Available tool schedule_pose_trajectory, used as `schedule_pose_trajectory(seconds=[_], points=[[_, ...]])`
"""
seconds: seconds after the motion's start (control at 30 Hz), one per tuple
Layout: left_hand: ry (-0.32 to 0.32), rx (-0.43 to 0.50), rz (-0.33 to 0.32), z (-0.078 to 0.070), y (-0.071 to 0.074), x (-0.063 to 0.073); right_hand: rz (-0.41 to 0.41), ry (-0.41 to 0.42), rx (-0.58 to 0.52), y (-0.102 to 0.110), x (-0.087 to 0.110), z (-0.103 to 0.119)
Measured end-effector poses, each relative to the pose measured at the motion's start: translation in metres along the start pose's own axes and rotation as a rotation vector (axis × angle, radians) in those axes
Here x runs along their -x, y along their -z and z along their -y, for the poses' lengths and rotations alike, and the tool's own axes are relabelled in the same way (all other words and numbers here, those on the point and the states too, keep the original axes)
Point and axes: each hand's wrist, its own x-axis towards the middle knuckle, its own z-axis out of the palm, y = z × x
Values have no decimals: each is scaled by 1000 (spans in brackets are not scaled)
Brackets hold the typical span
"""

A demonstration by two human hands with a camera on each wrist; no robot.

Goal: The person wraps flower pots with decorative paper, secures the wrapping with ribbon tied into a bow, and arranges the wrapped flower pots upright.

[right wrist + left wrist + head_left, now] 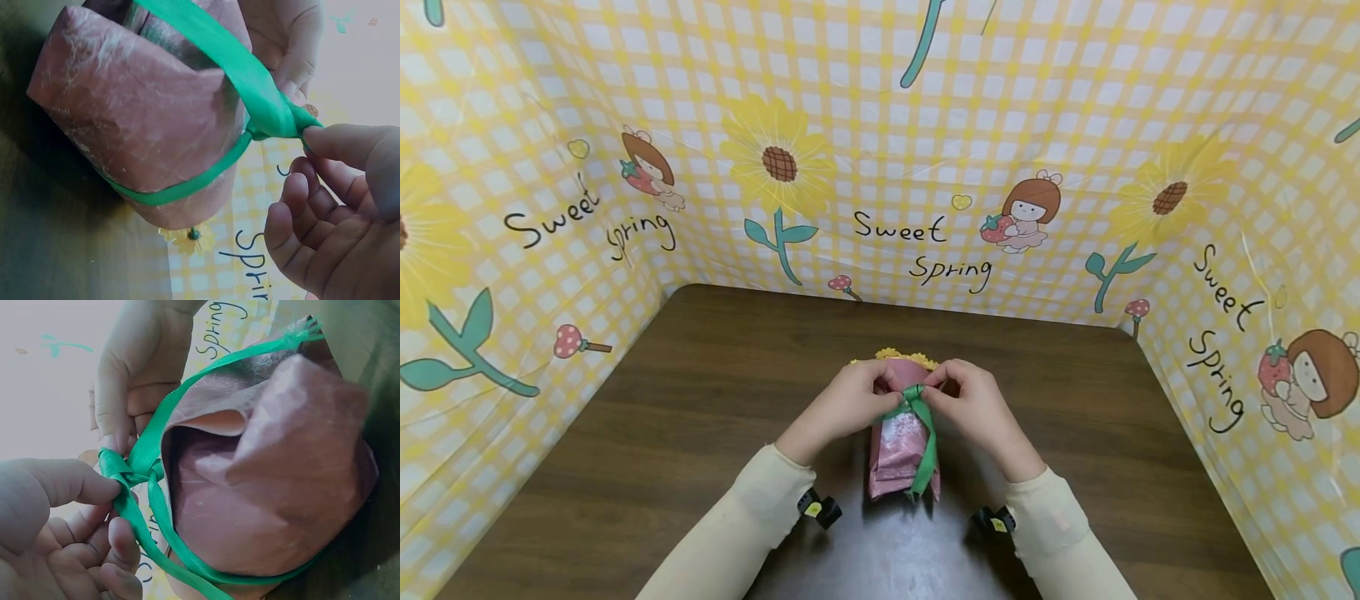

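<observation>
A bouquet wrapped in pink paper (898,450) lies on the table, its yellow flowers (891,353) showing at the far end. Green ribbon (206,178) circles the wrap and crosses in a knot on top; one long tail runs down toward the near end. My left hand (863,393) pinches the ribbon between thumb and finger on the left of the knot. On the other side, my right hand (973,402) pinches a ribbon loop, its remaining fingers curled loosely in the right wrist view. The two hands' fingertips are close together over the knot.
The dark wooden table (700,400) carries the bouquet near its middle. A yellow checked cloth (880,167) with printed sunflowers and lettering stands along the back and both sides. Small black wrist cameras (822,508) sit under both sleeves.
</observation>
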Motion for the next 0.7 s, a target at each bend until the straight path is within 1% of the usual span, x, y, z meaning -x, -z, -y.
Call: schedule_pose_trajectory(seconds=[0.2,0.37,0.57,0.7], points=[[11,4,-2,-1,3,0,37,4,-10,3,0,1],[-2,19,-7,-2,5,0,53,-2,-29,3,-1,4],[-3,9,-2,-2,6,0,34,-36,-46,2,0,4],[18,14,0,0,7,0,18,-46,-68,2,0,4]])
